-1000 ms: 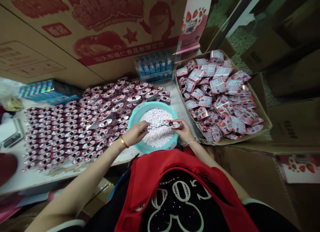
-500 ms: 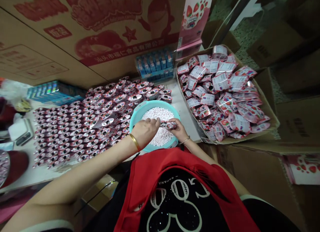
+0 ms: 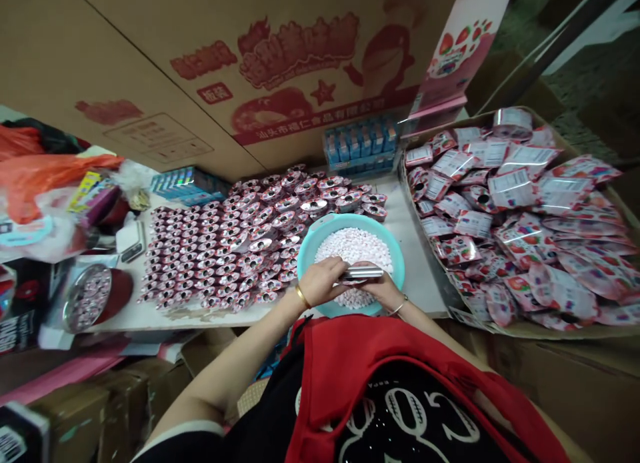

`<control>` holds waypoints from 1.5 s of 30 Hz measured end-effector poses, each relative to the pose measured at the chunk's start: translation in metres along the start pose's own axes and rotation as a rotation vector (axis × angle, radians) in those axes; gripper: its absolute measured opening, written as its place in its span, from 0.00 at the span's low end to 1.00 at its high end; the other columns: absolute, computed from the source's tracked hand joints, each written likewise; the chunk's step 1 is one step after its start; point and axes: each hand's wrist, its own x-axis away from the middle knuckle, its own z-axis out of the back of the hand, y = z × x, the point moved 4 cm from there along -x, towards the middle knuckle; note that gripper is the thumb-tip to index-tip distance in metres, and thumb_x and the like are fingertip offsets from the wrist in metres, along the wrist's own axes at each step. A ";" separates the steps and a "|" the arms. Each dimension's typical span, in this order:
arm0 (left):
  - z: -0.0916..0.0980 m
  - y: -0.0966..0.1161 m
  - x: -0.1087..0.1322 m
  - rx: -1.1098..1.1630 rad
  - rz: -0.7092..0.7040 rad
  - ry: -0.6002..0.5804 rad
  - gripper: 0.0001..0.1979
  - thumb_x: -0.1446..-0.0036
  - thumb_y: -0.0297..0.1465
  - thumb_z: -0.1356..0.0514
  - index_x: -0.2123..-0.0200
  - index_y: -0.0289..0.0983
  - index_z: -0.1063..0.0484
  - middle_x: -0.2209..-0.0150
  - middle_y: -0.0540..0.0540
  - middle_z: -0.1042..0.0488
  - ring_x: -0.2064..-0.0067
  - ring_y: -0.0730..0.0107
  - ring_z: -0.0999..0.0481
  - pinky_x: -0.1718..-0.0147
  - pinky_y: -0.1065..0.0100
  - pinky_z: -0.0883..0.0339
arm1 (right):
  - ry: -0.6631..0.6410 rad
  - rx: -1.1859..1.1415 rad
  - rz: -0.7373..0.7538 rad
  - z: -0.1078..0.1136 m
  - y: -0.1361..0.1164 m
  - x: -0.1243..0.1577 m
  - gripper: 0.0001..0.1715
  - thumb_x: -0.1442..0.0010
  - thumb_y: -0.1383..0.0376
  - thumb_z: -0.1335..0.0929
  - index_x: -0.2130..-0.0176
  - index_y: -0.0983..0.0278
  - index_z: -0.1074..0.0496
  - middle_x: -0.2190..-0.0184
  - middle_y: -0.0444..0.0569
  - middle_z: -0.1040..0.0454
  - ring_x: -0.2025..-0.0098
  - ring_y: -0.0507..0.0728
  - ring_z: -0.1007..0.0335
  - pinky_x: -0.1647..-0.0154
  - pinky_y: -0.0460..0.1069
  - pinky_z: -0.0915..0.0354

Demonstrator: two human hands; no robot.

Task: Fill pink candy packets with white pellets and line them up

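Observation:
Over a turquoise basin (image 3: 306,250) hangs a small candy packet (image 3: 364,272), its silvery, striped edge turned up. My left hand (image 3: 324,280), with a gold bangle at the wrist, is closed on the packet's left end. The right end lies in the fingers of my right hand (image 3: 385,291), which wears a thin bracelet. Small white candies (image 3: 354,244) fill the basin under both hands. Left of the basin stand tight rows of similar pink packets (image 3: 225,243), many showing a dark round hole in the top.
A large carton (image 3: 500,330) heaped with flat pink packets stands at the right. Blue boxes (image 3: 360,146) line the back, before a big printed carton (image 3: 300,23). On the left are a red tub (image 3: 120,293), a white scale (image 3: 129,240) and plastic bags (image 3: 45,183).
My view has swung left, so everything sits farther right in the picture. The packet between my hands has turned from its printed pink side to a silvery edge.

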 end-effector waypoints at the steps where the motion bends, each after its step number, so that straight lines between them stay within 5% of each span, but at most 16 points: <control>1: 0.000 -0.002 0.003 0.021 0.009 0.016 0.15 0.42 0.41 0.46 0.57 0.37 0.35 0.63 0.43 0.30 0.60 0.63 0.31 0.62 0.64 0.37 | -0.005 0.011 0.004 -0.002 0.000 -0.002 0.25 0.56 0.59 0.25 0.58 0.60 0.31 0.61 0.46 0.26 0.59 0.57 0.28 0.55 0.53 0.32; 4: 0.012 -0.022 0.013 0.054 0.107 0.116 0.15 0.42 0.40 0.46 0.56 0.37 0.35 0.63 0.43 0.30 0.60 0.64 0.31 0.62 0.65 0.37 | 0.034 0.050 0.021 0.004 0.003 -0.006 0.30 0.56 0.59 0.26 0.53 0.58 0.34 0.58 0.47 0.28 0.58 0.57 0.28 0.57 0.54 0.30; 8: 0.039 -0.084 0.027 -0.079 0.385 0.263 0.16 0.42 0.39 0.46 0.54 0.37 0.34 0.58 0.41 0.30 0.56 0.60 0.33 0.58 0.62 0.38 | 0.130 0.195 0.023 0.023 0.001 -0.006 0.25 0.52 0.56 0.27 0.55 0.60 0.33 0.57 0.50 0.29 0.61 0.55 0.28 0.60 0.53 0.30; 13: 0.049 -0.162 0.048 -0.234 0.593 0.165 0.18 0.44 0.38 0.45 0.53 0.35 0.34 0.55 0.37 0.28 0.53 0.54 0.35 0.54 0.58 0.40 | 0.322 0.383 0.110 0.046 -0.029 0.003 0.18 0.47 0.54 0.31 0.59 0.62 0.30 0.63 0.50 0.27 0.64 0.55 0.31 0.64 0.51 0.31; 18: 0.032 -0.193 0.056 -0.326 0.610 0.130 0.19 0.43 0.40 0.48 0.53 0.35 0.35 0.54 0.35 0.30 0.51 0.48 0.36 0.53 0.54 0.40 | 0.652 0.769 0.275 0.113 -0.082 0.011 0.15 0.42 0.58 0.36 0.58 0.64 0.31 0.61 0.54 0.29 0.61 0.58 0.32 0.61 0.53 0.33; 24: 0.022 -0.156 0.045 -0.241 0.541 0.315 0.26 0.43 0.45 0.50 0.47 0.34 0.40 0.53 0.34 0.33 0.49 0.47 0.36 0.50 0.52 0.41 | 0.920 1.323 -0.032 0.208 -0.098 0.013 0.25 0.52 0.62 0.29 0.55 0.69 0.34 0.58 0.65 0.31 0.50 0.70 0.38 0.51 0.64 0.41; 27: 0.000 -0.120 0.025 -0.029 0.365 0.123 0.20 0.41 0.41 0.52 0.51 0.36 0.37 0.55 0.39 0.31 0.52 0.56 0.33 0.50 0.57 0.39 | 0.934 1.314 -0.117 0.222 -0.087 0.006 0.34 0.55 0.65 0.27 0.50 0.68 0.37 0.59 0.63 0.30 0.51 0.70 0.37 0.52 0.62 0.40; 30: -0.028 -0.092 0.009 0.108 0.230 -0.096 0.16 0.40 0.36 0.53 0.53 0.37 0.36 0.58 0.41 0.30 0.54 0.60 0.31 0.52 0.61 0.37 | 0.816 1.266 -0.045 0.223 -0.084 0.008 0.34 0.54 0.66 0.28 0.47 0.66 0.37 0.57 0.61 0.31 0.52 0.67 0.35 0.51 0.60 0.39; 34: -0.057 -0.085 0.008 0.031 0.222 -0.267 0.11 0.43 0.29 0.51 0.61 0.37 0.32 0.60 0.40 0.29 0.56 0.57 0.30 0.54 0.57 0.36 | 0.686 1.178 0.145 0.216 -0.097 0.043 0.23 0.48 0.60 0.31 0.53 0.64 0.33 0.55 0.58 0.32 0.51 0.65 0.35 0.49 0.60 0.39; 38: -0.083 -0.082 0.007 0.002 0.240 -0.353 0.10 0.43 0.26 0.51 0.62 0.36 0.32 0.61 0.39 0.29 0.58 0.57 0.29 0.57 0.57 0.37 | 0.664 0.904 0.279 0.186 -0.112 0.078 0.23 0.44 0.57 0.32 0.51 0.61 0.37 0.55 0.52 0.31 0.52 0.60 0.33 0.47 0.57 0.37; 45: -0.126 -0.037 -0.051 0.216 0.281 -0.109 0.10 0.43 0.25 0.51 0.60 0.32 0.34 0.59 0.36 0.30 0.55 0.59 0.30 0.54 0.57 0.36 | 0.555 0.471 0.279 0.110 -0.105 0.068 0.29 0.46 0.57 0.30 0.47 0.59 0.39 0.50 0.51 0.31 0.50 0.59 0.32 0.45 0.57 0.36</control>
